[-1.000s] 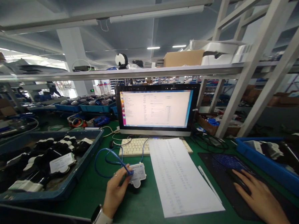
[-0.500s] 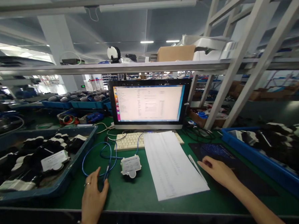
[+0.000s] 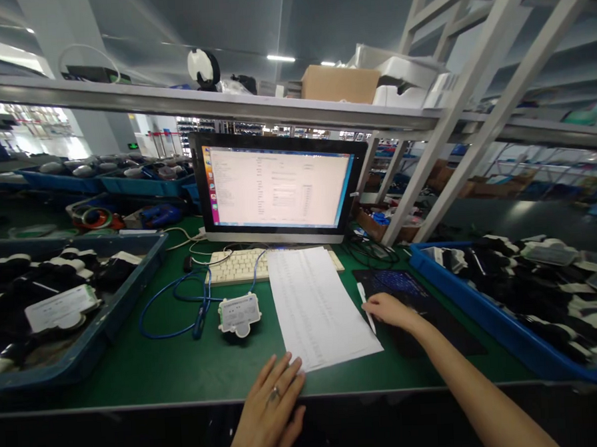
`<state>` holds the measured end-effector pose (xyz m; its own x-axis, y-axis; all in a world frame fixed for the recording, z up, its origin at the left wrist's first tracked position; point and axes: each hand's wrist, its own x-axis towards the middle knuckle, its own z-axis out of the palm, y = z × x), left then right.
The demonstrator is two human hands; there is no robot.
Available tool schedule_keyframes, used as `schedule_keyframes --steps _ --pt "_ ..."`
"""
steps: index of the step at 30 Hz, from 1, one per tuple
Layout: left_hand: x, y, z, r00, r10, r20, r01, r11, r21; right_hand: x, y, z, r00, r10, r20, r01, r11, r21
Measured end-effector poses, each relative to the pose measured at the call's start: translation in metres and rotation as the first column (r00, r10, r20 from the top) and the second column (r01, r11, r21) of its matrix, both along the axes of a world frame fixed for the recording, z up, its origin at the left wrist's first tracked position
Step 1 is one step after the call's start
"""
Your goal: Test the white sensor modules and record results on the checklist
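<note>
My left hand (image 3: pixel 271 408) lies open at the front edge of the green bench, its fingertips by the lower left corner of the printed paper (image 3: pixel 323 309). My right hand (image 3: pixel 389 310) is closed, with its fingertips pinched on a white pen (image 3: pixel 365 303) along the right side of the paper. Left of the paper is a small white labelled device (image 3: pixel 240 314) with a rounded tab. A blue cable (image 3: pixel 157 335) is looped beside it, and its dark plug end (image 3: pixel 199 322) rests on the bench.
A lit monitor (image 3: pixel 281 188) stands behind a white keyboard (image 3: pixel 241 266), partly covered by the paper. Blue bins of black and white parts flank the bench: left bin (image 3: pixel 118 319), right bin (image 3: pixel 476 314). Under my right arm lies a dark mat (image 3: pixel 433 303). A shelf (image 3: pixel 252 104) spans above.
My left hand has left the blue cable's plug end and moved right to the paper's lower corner. My right hand has closed on the pen. The camera view has shifted.
</note>
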<state>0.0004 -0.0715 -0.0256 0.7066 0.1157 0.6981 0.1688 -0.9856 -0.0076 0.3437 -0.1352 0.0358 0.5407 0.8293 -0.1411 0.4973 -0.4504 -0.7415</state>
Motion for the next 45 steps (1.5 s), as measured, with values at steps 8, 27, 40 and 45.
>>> schedule_keyframes --steps 8,27,40,45 --pt "0.008 0.004 -0.010 0.996 0.037 -0.078 -0.038 0.999 -0.011 -0.065 0.011 -0.009 0.945 -0.023 -0.325 0.121 0.951 0.285" --pt "0.013 -0.002 -0.012 0.997 0.074 0.018 -0.074 0.997 0.003 -0.096 0.009 -0.043 0.987 -0.158 0.011 0.141 0.910 0.391" --pt "0.013 -0.003 -0.015 0.996 0.083 0.014 -0.083 0.996 0.010 -0.096 0.009 -0.044 0.981 -0.189 0.046 0.155 0.903 0.402" --pt "0.013 -0.003 -0.015 0.996 0.091 0.014 -0.091 0.996 0.022 -0.097 0.009 -0.042 0.978 -0.203 0.049 0.164 0.893 0.420"
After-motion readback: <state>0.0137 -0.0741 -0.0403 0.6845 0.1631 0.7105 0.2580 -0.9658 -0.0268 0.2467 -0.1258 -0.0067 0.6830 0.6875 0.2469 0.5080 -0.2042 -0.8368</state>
